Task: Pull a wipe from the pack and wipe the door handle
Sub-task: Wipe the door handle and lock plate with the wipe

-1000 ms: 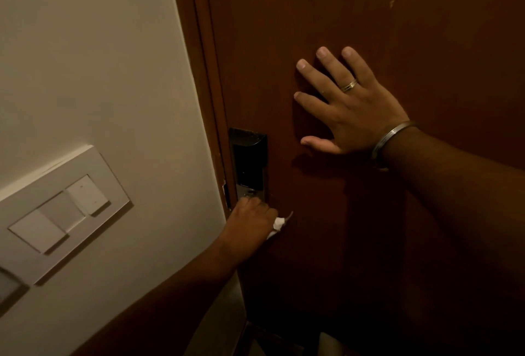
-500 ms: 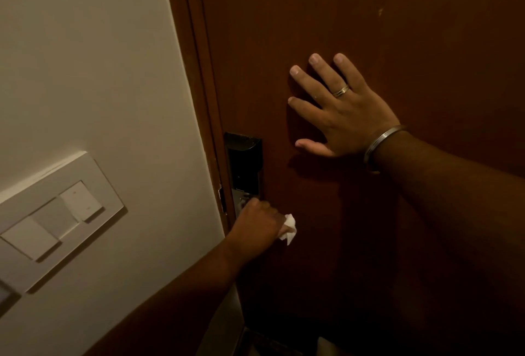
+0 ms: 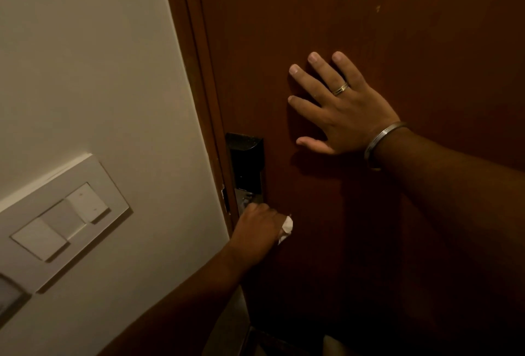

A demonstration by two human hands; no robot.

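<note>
My left hand (image 3: 257,229) is closed around a white wipe (image 3: 285,229), and a crumpled corner of it sticks out on the right of the fist. The fist sits just under the black lock plate (image 3: 246,165) on the dark brown door (image 3: 397,29), and it covers the door handle, so I cannot see the handle itself. My right hand (image 3: 338,108) lies flat on the door above and to the right, fingers spread, with a ring and a metal bangle. The wipe pack is out of view.
A cream wall (image 3: 85,57) fills the left side, with a white switch panel (image 3: 61,222) low on it. The brown door frame (image 3: 199,71) runs between wall and door. The bottom of the picture is dark.
My left hand with the wipe has shifted slightly right along the handle, and more of the wipe shows. My right hand stays pressed on the door.
</note>
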